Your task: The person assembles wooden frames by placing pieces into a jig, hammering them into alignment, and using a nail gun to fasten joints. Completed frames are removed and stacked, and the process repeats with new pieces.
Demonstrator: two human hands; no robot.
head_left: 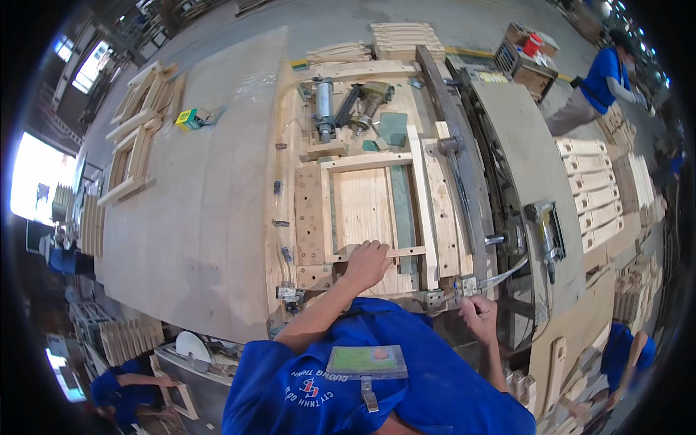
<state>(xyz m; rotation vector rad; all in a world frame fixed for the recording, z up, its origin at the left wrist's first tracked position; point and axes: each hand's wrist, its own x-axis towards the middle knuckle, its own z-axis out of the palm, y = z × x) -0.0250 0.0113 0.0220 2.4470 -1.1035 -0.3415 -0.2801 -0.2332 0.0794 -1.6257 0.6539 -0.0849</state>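
A pale wooden frame (420, 196) lies in a wooden clamping jig (307, 206) in front of me. My left hand (368, 266) is closed over the near rail of this frame, left of its middle. Close to the jig's near right corner, my right hand (479, 317) is closed with its fingers bunched together. It is right beside a small air valve (466, 287) with hoses. Whatever its fingers hold, if anything, is hidden. A long metal clamp bar (446, 101) runs along the jig's right side.
A nail gun (370, 105) and a grey cylinder tool (324, 109) lie beyond the frame. The board (217, 196) on the left carries assembled frames (134, 156) and a small box (190, 119). Another tool (547, 232) stands at right, near stacked slats (591, 192). Co-workers (605, 80) are around.
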